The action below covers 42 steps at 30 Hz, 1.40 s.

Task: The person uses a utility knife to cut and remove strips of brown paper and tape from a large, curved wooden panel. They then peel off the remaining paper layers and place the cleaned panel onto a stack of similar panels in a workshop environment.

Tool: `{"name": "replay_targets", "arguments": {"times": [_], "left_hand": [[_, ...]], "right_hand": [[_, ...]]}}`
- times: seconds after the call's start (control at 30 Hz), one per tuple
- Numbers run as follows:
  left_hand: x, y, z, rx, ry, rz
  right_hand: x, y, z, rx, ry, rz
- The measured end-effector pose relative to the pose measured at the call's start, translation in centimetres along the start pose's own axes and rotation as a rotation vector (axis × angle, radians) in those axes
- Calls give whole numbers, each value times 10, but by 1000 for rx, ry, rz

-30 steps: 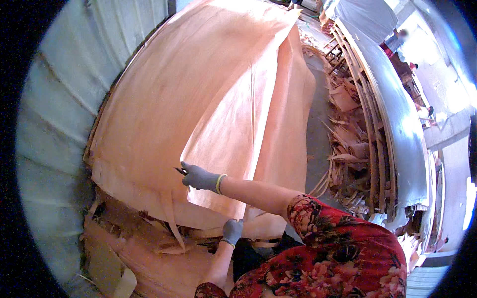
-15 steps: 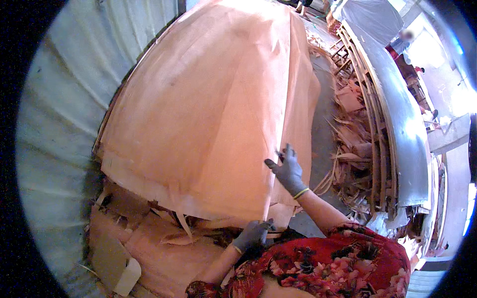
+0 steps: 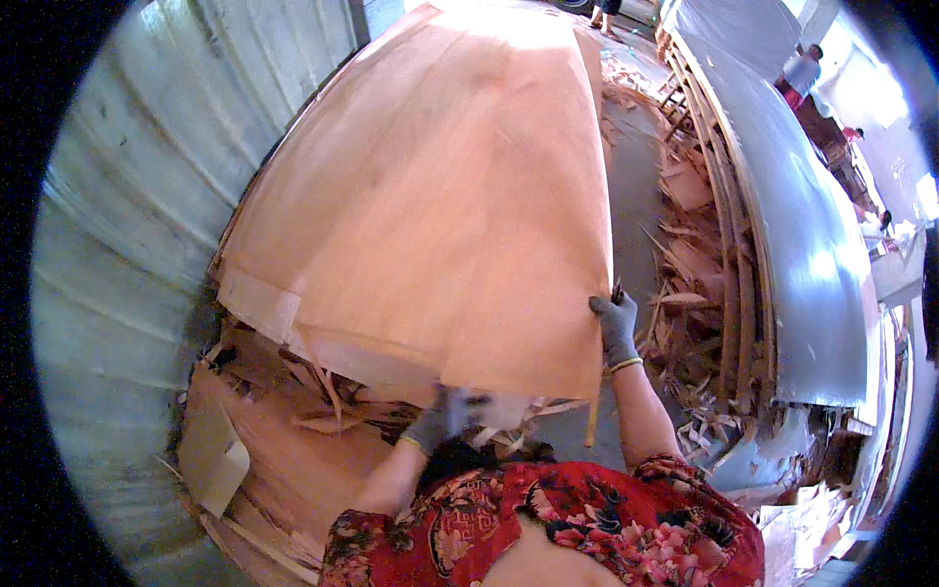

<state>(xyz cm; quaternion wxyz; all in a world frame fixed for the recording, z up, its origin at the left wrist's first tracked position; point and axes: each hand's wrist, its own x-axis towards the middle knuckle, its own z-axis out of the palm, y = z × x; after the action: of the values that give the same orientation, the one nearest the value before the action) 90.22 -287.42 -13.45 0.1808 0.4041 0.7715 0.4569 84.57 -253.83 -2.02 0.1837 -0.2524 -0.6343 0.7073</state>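
A large, thin, orange-brown wood veneer sheet (image 3: 460,215) lies over a stack of similar sheets, its right side slightly raised. In a grey glove, my right hand (image 3: 616,325) grips the sheet's right edge near the front corner, thumb on top. My left hand (image 3: 442,419), gloved too, is at the front edge of the sheet, left of the corner. Motion smears its fingers, so I cannot tell whether they hold the edge. A narrow strip of veneer (image 3: 593,416) hangs from the front right corner.
Torn veneer scraps (image 3: 690,254) litter the floor at right, beside a long stack with a grey top (image 3: 802,235). A corrugated wall (image 3: 137,264) runs along the left. Broken sheets (image 3: 293,460) lie in front. Other people (image 3: 802,73) are at the far right and far back.
My right hand has moved right and now grips the sheet's edge. The top sheet's right edge has shifted right over the stack. My left hand has moved left along the front edge.
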Motion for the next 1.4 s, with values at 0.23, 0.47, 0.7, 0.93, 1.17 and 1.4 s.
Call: {"name": "replay_targets", "arguments": {"times": [0.23, 0.47, 0.7, 0.93, 1.17, 1.4], "left_hand": [[-19, -23, 18, -1800, 821, -236], [41, -35, 54, -1720, 684, -569], [136, -26, 107, -1510, 715, -683], [203, 55, 137, -1019, 784, -594], [274, 126, 188, -1116, 763, -383], [332, 221, 230, -1286, 811, -357]], "right_hand": [[-36, -49, -199, -50, 86, -55], [-73, -109, -307, -112, 214, -71], [-85, -132, -412, -37, 417, -142], [-69, -141, -550, -51, 437, -143], [-44, -161, -667, 65, 462, -93], [16, -148, -774, -32, 361, -90]]}}
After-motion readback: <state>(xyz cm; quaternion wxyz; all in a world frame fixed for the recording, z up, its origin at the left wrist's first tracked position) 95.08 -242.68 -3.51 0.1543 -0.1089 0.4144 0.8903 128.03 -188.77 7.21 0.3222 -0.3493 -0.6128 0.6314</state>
